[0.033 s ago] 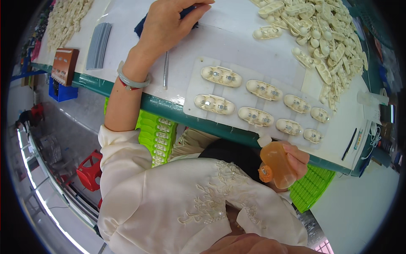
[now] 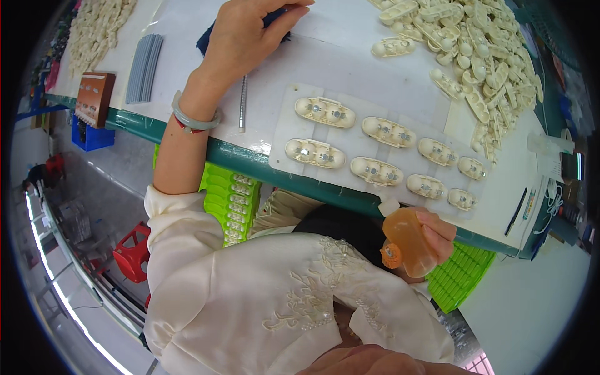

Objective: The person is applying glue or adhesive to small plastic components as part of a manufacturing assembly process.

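the long white worktable with its green front edge (image 2: pixel 250 159) fills the upper part of the view. on it, toward the right, lies a flat white rectangular tray sheet (image 2: pixel 281 134) bearing two rows of cream oval plastic shells (image 2: pixel 325 112), each with small metal fittings inside. beyond it, at the upper right, sits a loose heap of the same cream moulded parts (image 2: pixel 475 50), and another such pile (image 2: pixel 94 31) lies at the far left beside a grey ribbed strip (image 2: pixel 144 69) and a brown wooden block (image 2: pixel 95 97). green plastic crates (image 2: pixel 228 200) stand under the table edge.

the left hand (image 2: pixel 247 40), a pale green bangle (image 2: pixel 194 119) on its wrist, is stretched forward with fingers curled down over a dark blue cloth-like object (image 2: pixel 206 40); whether it grips it i cannot tell. a thin metal rod (image 2: pixel 242 103) lies just beside that wrist.

the right hand (image 2: pixel 434 234) is closed round a small translucent orange plastic squeeze bottle (image 2: pixel 409 240) with a white nozzle, held below the table edge, just beneath the tray.

the bottle looks light and soft-walled, likely to yield and dispense if pressed, so it is best held round its belly, gently. the shells look light, stiff and smooth; taking one by its long sides would suit.
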Tool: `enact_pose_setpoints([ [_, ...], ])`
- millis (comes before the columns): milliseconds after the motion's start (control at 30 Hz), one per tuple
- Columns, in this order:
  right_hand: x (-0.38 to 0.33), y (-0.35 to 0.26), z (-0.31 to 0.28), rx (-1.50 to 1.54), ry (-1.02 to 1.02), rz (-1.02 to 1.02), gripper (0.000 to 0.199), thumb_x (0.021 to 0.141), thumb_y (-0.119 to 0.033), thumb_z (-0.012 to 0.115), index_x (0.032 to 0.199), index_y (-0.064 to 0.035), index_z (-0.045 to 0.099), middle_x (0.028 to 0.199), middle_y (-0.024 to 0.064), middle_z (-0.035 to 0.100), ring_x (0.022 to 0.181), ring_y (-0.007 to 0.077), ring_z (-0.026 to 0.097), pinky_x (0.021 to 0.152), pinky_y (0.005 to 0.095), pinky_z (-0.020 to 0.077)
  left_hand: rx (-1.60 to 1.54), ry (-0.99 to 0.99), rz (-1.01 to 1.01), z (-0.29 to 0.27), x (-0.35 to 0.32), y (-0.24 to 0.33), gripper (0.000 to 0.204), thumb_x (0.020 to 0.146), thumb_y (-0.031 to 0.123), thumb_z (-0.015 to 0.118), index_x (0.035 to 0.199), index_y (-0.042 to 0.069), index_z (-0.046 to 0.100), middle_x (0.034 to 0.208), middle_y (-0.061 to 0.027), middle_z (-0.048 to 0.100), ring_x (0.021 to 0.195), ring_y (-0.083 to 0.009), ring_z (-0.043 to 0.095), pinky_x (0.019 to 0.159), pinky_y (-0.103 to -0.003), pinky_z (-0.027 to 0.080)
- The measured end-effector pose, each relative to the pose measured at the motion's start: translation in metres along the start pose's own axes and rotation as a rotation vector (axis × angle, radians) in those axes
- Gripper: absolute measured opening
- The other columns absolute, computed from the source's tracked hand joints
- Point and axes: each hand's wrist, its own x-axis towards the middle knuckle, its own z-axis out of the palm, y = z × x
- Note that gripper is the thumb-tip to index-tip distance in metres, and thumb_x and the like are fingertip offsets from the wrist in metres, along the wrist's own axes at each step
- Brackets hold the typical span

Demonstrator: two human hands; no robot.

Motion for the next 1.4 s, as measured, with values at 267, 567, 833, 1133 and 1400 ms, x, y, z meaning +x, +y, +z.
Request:
enact_pose_setpoints([
  [267, 0.004, 0.000, 0.003, -0.118, -0.026, 0.006, 0.039, 0.080, -0.008, 0.071, 0.109, 0.0032, 0.048, 0.107, 0.0241, 0.052, 0.087, 0.0335, 0.063, 0.074, 0.0442, 0.0569, 0.099, -0.037, 0.041, -0.001, -0.003, -0.007, 0.016, 0.085, 0.008, 0.067, 0.100, 0.007, 0.070, 0.093, -0.0049, 0.069, 0.079, -0.0150, 0.065, 0.072, -0.024, 0.051],
  [567, 0.003, 0.003, 0.007, -0.100, -0.033, -0.056, 0.038, 0.080, -0.010, 0.071, 0.108, 0.0038, 0.049, 0.108, 0.0235, 0.052, 0.085, 0.0336, 0.063, 0.070, 0.0439, 0.0573, 0.108, -0.047, 0.037, -0.001, -0.002, -0.005, 0.015, 0.085, 0.008, 0.066, 0.100, 0.007, 0.070, 0.092, -0.0045, 0.070, 0.079, -0.0151, 0.065, 0.071, -0.024, 0.051],
  [833, 0.000, 0.000, 0.000, -0.089, 0.026, -0.010, 0.036, 0.081, -0.010, 0.070, 0.108, 0.0034, 0.049, 0.107, 0.0229, 0.052, 0.083, 0.0338, 0.063, 0.069, 0.0440, 0.0572, 0.116, -0.057, 0.046, 0.000, -0.002, -0.005, 0.014, 0.086, 0.008, 0.066, 0.099, 0.007, 0.070, 0.092, -0.0051, 0.069, 0.080, -0.0155, 0.065, 0.072, -0.024, 0.050],
  [1133, 0.000, 0.000, -0.005, -0.099, -0.045, 0.037, 0.045, 0.073, -0.007, 0.078, 0.107, 0.0037, 0.050, 0.108, 0.0230, 0.052, 0.083, 0.0329, 0.064, 0.069, 0.0438, 0.0571, 0.123, -0.082, 0.010, 0.001, -0.002, -0.005, 0.014, 0.085, 0.007, 0.066, 0.098, 0.005, 0.070, 0.090, -0.0055, 0.069, 0.079, -0.0149, 0.064, 0.072, -0.024, 0.050],
  [1400, -0.009, 0.004, -0.012, -0.002, 0.118, -0.023, 0.039, 0.077, -0.008, 0.074, 0.106, 0.0058, 0.051, 0.107, 0.0254, 0.052, 0.080, 0.0344, 0.064, 0.067, 0.0443, 0.0568, 0.099, -0.073, 0.017, 0.003, -0.002, -0.008, 0.015, 0.085, 0.007, 0.066, 0.100, 0.004, 0.069, 0.095, -0.0060, 0.070, 0.085, -0.0151, 0.065, 0.078, -0.024, 0.050],
])
